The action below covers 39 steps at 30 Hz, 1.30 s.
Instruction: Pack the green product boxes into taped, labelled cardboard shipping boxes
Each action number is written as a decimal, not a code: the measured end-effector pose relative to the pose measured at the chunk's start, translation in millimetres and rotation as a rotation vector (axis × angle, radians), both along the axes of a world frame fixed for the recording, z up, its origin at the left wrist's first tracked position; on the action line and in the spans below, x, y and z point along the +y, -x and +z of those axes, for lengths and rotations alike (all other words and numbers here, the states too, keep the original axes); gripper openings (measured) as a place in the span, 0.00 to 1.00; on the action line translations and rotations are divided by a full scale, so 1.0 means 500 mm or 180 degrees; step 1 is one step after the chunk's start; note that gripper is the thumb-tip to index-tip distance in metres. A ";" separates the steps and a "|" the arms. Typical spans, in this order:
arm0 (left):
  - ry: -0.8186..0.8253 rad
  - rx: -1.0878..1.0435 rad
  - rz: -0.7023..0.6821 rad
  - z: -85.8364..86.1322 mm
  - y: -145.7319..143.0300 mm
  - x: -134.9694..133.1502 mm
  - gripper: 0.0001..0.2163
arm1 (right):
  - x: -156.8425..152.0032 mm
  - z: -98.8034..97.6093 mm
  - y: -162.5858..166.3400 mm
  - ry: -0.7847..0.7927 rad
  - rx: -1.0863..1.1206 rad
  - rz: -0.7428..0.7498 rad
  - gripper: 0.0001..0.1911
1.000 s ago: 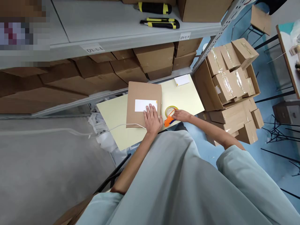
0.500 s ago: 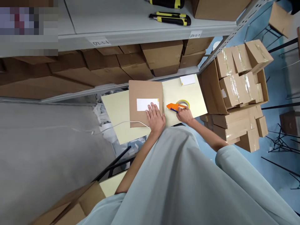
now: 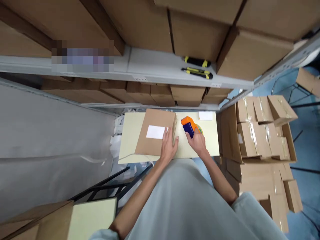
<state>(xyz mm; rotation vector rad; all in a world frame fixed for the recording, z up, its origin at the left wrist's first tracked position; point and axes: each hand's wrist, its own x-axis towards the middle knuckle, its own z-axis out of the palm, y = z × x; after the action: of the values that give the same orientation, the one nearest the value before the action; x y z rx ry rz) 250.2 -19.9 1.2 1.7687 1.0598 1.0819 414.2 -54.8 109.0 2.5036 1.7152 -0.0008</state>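
Observation:
A flat cardboard box (image 3: pixel 155 146) with a white label (image 3: pixel 155 132) lies on a small pale yellow table (image 3: pixel 130 133). My left hand (image 3: pixel 169 147) rests flat on the box's near right corner, fingers stretched out. My right hand (image 3: pixel 197 141) grips the blue handle of an orange tape dispenser (image 3: pixel 188 125), lifted just right of the box.
A white paper slip (image 3: pixel 205 115) lies at the table's far right. Grey shelving (image 3: pixel 150 66) behind holds brown cartons and two yellow-black utility knives (image 3: pixel 197 70). An open carton full of taped boxes (image 3: pixel 260 128) stands to the right. Crumpled white paper lies left of the table.
My right hand has picked the tape dispenser up off the table and turned it upright beside the box. My head has tilted up, showing more shelving. The left hand stays on the box.

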 end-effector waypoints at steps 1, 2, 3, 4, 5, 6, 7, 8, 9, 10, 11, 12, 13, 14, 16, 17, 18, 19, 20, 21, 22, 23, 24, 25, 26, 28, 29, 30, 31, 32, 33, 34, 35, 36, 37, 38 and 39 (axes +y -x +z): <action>-0.0182 -0.0141 0.0038 0.037 -0.002 0.015 0.31 | 0.021 0.025 0.008 0.0001 -0.0020 0.0139 0.33; -0.0366 -0.0263 0.0095 0.075 -0.002 0.034 0.29 | 0.049 0.053 0.017 -0.0018 -0.0048 0.0294 0.32; -0.0540 -0.0365 0.0162 0.113 0.000 0.057 0.27 | 0.082 0.084 0.028 -0.0054 -0.0079 0.0452 0.31; -0.0694 -0.0460 0.0243 0.149 0.003 0.083 0.26 | 0.121 0.117 0.040 -0.0109 -0.0113 0.0607 0.30; -0.0830 -0.0552 0.0338 0.183 0.008 0.113 0.25 | 0.164 0.153 0.054 -0.0175 -0.0149 0.0766 0.30; -0.0947 -0.0642 0.0443 0.212 0.013 0.147 0.25 | 0.212 0.190 0.070 -0.0248 -0.0196 0.0937 0.29; -0.1044 -0.0729 0.0552 0.238 0.019 0.184 0.25 | 0.261 0.228 0.088 -0.0324 -0.0260 0.1122 0.28; -0.1118 -0.0807 0.0656 0.261 0.024 0.224 0.25 | 0.311 0.266 0.108 -0.0374 -0.0336 0.1315 0.27; -0.1166 -0.0866 0.0748 0.280 0.028 0.267 0.26 | 0.361 0.301 0.128 -0.0385 -0.0427 0.1494 0.26; -0.1180 -0.0898 0.0824 0.297 0.032 0.311 0.28 | 0.410 0.333 0.150 -0.0353 -0.0540 0.1640 0.25; -0.1158 -0.0899 0.0878 0.312 0.036 0.355 0.29 | 0.456 0.361 0.172 -0.0270 -0.0680 0.1735 0.24; -0.1102 -0.0877 0.0900 0.325 0.041 0.397 0.30 | 0.498 0.384 0.193 -0.0157 -0.0834 0.1775 0.24; -0.1035 -0.0845 0.0893 0.336 0.046 0.435 0.31 | 0.536 0.401 0.213 -0.0034 -0.0985 0.1771 0.24; -0.0976 -0.0817 0.0868 0.344 0.053 0.466 0.31 | 0.569 0.413 0.230 0.0081 -0.1120 0.1741 0.24; -0.0924 -0.0795 0.0796 0.348 0.070 0.504 0.30 | 0.620 0.422 0.257 0.0255 -0.1296 0.1669 0.22; -0.0933 -0.0803 0.0771 0.345 0.079 0.510 0.30 | 0.639 0.420 0.267 0.0312 -0.1336 0.1644 0.20; -0.0950 -0.0815 0.0759 0.337 0.087 0.507 0.29 | 0.655 0.415 0.273 0.0353 -0.1363 0.1630 0.19; -0.0960 -0.0826 0.0755 0.326 0.095 0.496 0.27 | 0.667 0.409 0.278 0.0391 -0.1388 0.1621 0.17; -0.0953 -0.0829 0.0748 0.312 0.102 0.479 0.26 | 0.677 0.402 0.280 0.0418 -0.1408 0.1614 0.17; -0.0932 -0.0830 0.0746 0.296 0.108 0.457 0.25 | 0.685 0.396 0.282 0.0424 -0.1426 0.1611 0.17; -0.0896 -0.0836 0.0751 0.278 0.113 0.431 0.24 | 0.691 0.391 0.284 0.0407 -0.1443 0.1615 0.18; -0.0848 -0.0851 0.0759 0.258 0.118 0.403 0.23 | 0.694 0.387 0.285 0.0373 -0.1456 0.1629 0.19; -0.0788 -0.0874 0.0765 0.236 0.122 0.373 0.23 | 0.695 0.382 0.285 0.0330 -0.1465 0.1653 0.20; -0.0715 -0.0904 0.0767 0.211 0.128 0.344 0.22 | 0.691 0.377 0.283 0.0294 -0.1481 0.1677 0.21; -0.0628 -0.0936 0.0769 0.183 0.135 0.314 0.22 | 0.682 0.369 0.280 0.0203 -0.1488 0.1707 0.23; -0.0399 -0.0973 0.0791 0.116 0.156 0.255 0.22 | 0.640 0.340 0.263 -0.0281 -0.1378 0.1825 0.26; -0.0248 -0.0971 0.0842 0.078 0.169 0.225 0.21 | 0.606 0.317 0.249 -0.0655 -0.1233 0.1889 0.28; -0.0070 -0.0950 0.0929 0.039 0.184 0.195 0.21 | 0.563 0.288 0.230 -0.1100 -0.1008 0.1950 0.28; 0.0126 -0.0910 0.1037 0.000 0.199 0.165 0.20 | 0.512 0.252 0.207 -0.1465 -0.0732 0.1965 0.29; 0.0329 -0.0853 0.1147 -0.036 0.213 0.135 0.19 | 0.453 0.210 0.182 -0.1662 -0.0457 0.1911 0.29; 0.0520 -0.0786 0.1232 -0.068 0.226 0.106 0.18 | 0.390 0.164 0.156 -0.1731 -0.0214 0.1778 0.28; 0.0686 -0.0710 0.1283 -0.094 0.236 0.078 0.18 | 0.325 0.114 0.130 -0.1656 -0.0007 0.1604 0.27; 0.0810 -0.0626 0.1302 -0.113 0.244 0.051 0.19 | 0.259 0.064 0.106 -0.1512 0.0160 0.1390 0.26; 0.0894 -0.0538 0.1301 -0.126 0.248 0.026 0.19 | 0.195 0.015 0.085 -0.1310 0.0308 0.1145 0.25; 0.0944 -0.0446 0.1292 -0.132 0.249 0.005 0.19 | 0.136 -0.032 0.067 -0.1074 0.0450 0.0887 0.25; 0.0960 -0.0346 0.1284 -0.134 0.246 -0.014 0.20 | 0.083 -0.074 0.052 -0.0841 0.0601 0.0625 0.24; 0.0958 -0.0251 0.1264 -0.133 0.240 -0.030 0.20 | 0.035 -0.112 0.039 -0.0623 0.0776 0.0374 0.24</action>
<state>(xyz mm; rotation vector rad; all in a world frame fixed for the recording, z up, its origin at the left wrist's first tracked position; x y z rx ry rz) 130.3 -34.7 -65.3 1.2988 1.4793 1.1431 394.8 -37.0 53.1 2.6278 2.0472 -0.1411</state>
